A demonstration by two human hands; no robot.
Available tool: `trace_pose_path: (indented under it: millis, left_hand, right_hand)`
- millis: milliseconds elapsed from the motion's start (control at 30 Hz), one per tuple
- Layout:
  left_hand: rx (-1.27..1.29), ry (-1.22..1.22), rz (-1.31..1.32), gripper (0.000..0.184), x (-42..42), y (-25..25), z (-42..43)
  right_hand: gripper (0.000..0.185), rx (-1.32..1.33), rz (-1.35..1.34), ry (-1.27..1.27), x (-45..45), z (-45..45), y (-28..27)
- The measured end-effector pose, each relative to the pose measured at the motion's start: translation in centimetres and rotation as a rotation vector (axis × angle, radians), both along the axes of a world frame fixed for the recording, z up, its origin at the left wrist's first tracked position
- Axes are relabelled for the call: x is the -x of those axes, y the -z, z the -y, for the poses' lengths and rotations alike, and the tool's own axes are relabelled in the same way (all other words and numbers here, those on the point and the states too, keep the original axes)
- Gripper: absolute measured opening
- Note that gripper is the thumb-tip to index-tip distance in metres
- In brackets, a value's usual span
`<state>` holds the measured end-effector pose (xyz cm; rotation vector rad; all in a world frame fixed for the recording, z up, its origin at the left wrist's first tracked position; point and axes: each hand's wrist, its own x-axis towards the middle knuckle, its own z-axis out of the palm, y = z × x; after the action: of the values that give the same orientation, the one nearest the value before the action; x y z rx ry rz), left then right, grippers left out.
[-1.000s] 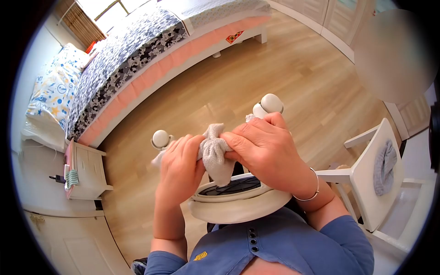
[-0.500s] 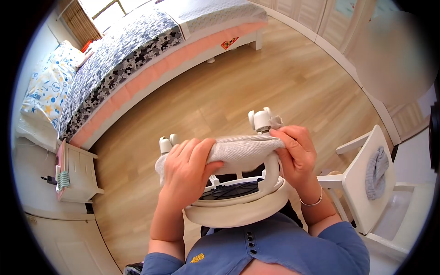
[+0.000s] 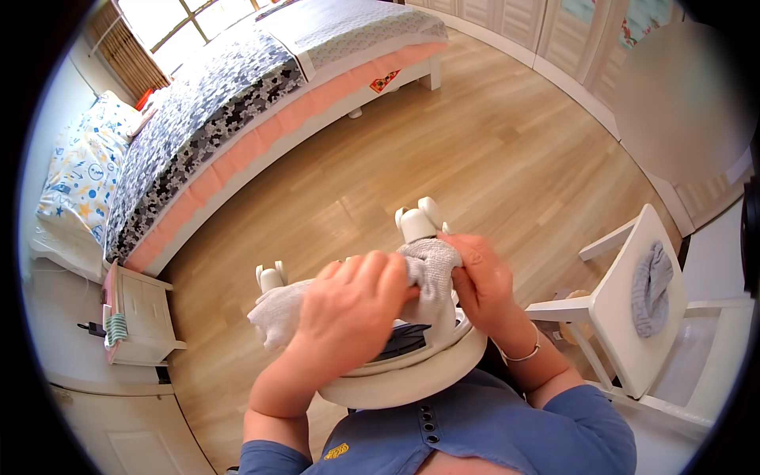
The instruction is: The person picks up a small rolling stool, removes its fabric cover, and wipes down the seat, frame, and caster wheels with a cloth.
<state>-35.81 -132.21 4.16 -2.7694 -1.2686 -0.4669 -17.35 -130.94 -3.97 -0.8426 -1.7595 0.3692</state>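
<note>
A light grey knit cloth (image 3: 431,269) is draped and bunched over the bars of a white wheeled frame (image 3: 404,388), held close to my body. My left hand (image 3: 344,309) is closed over the cloth's middle, and one end of the cloth sticks out to the left. My right hand (image 3: 484,285) pinches its right part just below a white caster (image 3: 418,220). Another caster (image 3: 271,275) shows beyond my left hand. Dark material is visible inside the frame's rounded ring. The full shape of the wheeled thing is hidden by my hands and the cloth.
On the right stands a white chair (image 3: 625,309) with a folded grey cloth (image 3: 652,289) on it. A bed (image 3: 237,119) spans the upper left, beside a white nightstand (image 3: 142,305). Wooden floor (image 3: 332,214) lies ahead, and wardrobe doors (image 3: 570,39) line the upper right.
The cloth went from stretched between my hands to bunched around the frame. My left hand moved right, my right hand moved left and down, so they are closer together. The casters shifted left.
</note>
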Motion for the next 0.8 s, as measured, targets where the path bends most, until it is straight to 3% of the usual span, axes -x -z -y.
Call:
trace_pose_path:
  millis: [167,267,333,367,433,467,533,567,633,700,767,800]
  left_hand:
    - [-0.131,0.036,-0.112,0.035,-1.3,0.6,0.2]
    - [-0.156,0.083,0.000,0.023,-0.1,0.7,-0.3]
    - [-0.106,0.003,0.207,0.020,1.2,0.9,-0.8]
    - [-0.064,-0.160,0.284,0.016,1.8,1.1,-0.8]
    - [-0.002,-0.229,0.494,0.014,2.4,1.3,-1.3]
    - [-0.003,-0.233,0.493,0.014,2.4,1.6,-1.1]
    - [-0.256,-0.223,0.726,0.018,2.1,2.5,-0.8]
    - [-0.255,-0.222,0.725,0.018,2.2,3.0,-1.0]
    - [-0.473,-0.139,0.903,0.021,2.6,4.0,-1.0]
    - [-0.394,-0.126,0.925,0.028,3.1,4.1,-0.1]
    - [-0.500,-0.183,0.854,0.024,3.6,4.2,0.4]
    - [-0.442,-0.076,0.748,0.024,4.3,3.5,1.3]
  right_hand:
    - [0.027,0.051,-0.134,0.042,0.4,0.4,0.9]
    - [0.024,-0.056,-0.189,-0.019,0.0,0.1,1.9]
    - [0.020,0.074,-0.154,-0.046,-0.4,-0.2,1.6]
    - [0.020,0.079,-0.155,-0.045,-0.4,-0.2,1.4]
    - [0.020,0.366,-0.290,-0.074,-0.4,-0.2,0.9]
    - [0.019,0.334,-0.299,-0.038,0.1,-0.2,0.7]
    - [0.018,0.235,-0.319,-0.045,0.7,-0.7,0.9]
    - [0.018,0.139,-0.339,-0.050,0.8,-0.9,1.0]
    - [0.018,0.156,-0.285,-0.064,0.7,-1.1,-0.4]
    - [0.019,0.172,-0.230,-0.079,0.5,-1.0,-1.4]
    - [0.021,0.144,-0.115,-0.097,0.3,-1.0,-2.0]
    - [0.021,0.138,-0.115,-0.096,0.1,-0.5,-2.7]
